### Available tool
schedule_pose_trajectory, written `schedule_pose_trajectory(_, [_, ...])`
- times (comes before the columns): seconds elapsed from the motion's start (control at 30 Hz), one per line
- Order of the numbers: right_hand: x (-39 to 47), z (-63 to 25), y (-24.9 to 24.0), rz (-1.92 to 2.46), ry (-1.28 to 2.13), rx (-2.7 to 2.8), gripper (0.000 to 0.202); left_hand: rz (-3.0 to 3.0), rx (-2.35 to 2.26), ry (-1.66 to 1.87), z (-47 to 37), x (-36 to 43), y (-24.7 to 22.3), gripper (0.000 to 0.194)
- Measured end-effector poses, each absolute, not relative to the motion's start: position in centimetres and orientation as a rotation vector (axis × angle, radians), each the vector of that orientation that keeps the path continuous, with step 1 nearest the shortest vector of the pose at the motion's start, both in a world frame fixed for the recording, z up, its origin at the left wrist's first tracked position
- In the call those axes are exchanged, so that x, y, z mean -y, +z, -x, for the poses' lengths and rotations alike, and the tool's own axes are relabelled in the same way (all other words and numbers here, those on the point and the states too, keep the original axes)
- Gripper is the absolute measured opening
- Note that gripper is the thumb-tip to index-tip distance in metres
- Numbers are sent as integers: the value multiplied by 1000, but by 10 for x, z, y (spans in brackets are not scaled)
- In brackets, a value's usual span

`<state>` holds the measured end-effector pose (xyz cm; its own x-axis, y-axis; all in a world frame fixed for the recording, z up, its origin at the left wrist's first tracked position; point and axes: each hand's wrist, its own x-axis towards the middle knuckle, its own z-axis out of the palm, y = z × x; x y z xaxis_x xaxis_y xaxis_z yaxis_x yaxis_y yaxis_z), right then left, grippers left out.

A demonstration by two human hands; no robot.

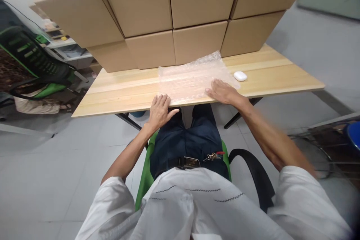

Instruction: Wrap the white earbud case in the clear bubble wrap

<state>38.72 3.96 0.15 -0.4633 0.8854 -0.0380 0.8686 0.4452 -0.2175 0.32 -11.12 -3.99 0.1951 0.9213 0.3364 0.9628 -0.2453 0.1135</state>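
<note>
A sheet of clear bubble wrap (191, 80) lies spread on the wooden table (126, 92) in front of me. My left hand (160, 110) rests at the table's front edge by the sheet's near left corner, fingers flat and thumb stretched out. On the right part of the sheet lies my right hand (223, 90), palm down with its fingers extended. A small white rounded object (240, 76), shaped like a computer mouse or a soap bar, sits just beyond my right hand, beside the sheet's right edge.
Stacked cardboard boxes (199, 0) form a wall along the table's back. A green and black office chair (33, 60) stands at the left, near a white shelf (66, 47). My own chair's black armrest (253, 174) is at my right. A blue stool (353, 135) shows at the right edge.
</note>
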Motion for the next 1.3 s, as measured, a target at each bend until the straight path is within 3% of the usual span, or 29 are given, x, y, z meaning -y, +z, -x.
schedule_pose_trajectory(0.2, [-57, -290, 20, 1232, 351, 2552, 87, 2368, 1966, -419, -13, 26, 5, 81])
schedule_pose_trajectory(0.3, [-73, -252, 15, 1165, 470, 2643, 86, 2464, 2032, -309, -29, -20, 10, 77])
schedule_pose_trajectory(0.4, [-79, -250, 4, 1258, 531, 2674, 89, 2482, 2079, -176, -35, -32, 5, 76])
schedule_pose_trajectory(0.7, [-87, -321, -6, 1507, 478, 2577, 112, 2397, 2158, -30, -17, -5, 5, 100])
schedule_pose_trajectory(0.87, [-98, -350, 10, 1737, 431, 2431, 104, 2353, 2115, -73, -7, 7, 5, 92])
schedule_pose_trajectory(1.0, [-96, -343, 38, 1864, 423, 2269, 85, 2407, 2035, -16, 2, 1, 16, 69])
schedule_pose_trajectory(1.1, [-97, -307, 58, 1601, 343, 2303, 80, 2443, 1996, -50, 1, -31, 26, 62])
schedule_pose_trajectory(1.2, [-107, -263, 66, 1232, 459, 2576, 81, 2438, 2048, -222, -6, -76, 26, 75])
schedule_pose_trajectory(1.3, [-127, -236, 55, 1169, 603, 2720, 78, 2463, 2144, -255, -13, -107, 13, 80])
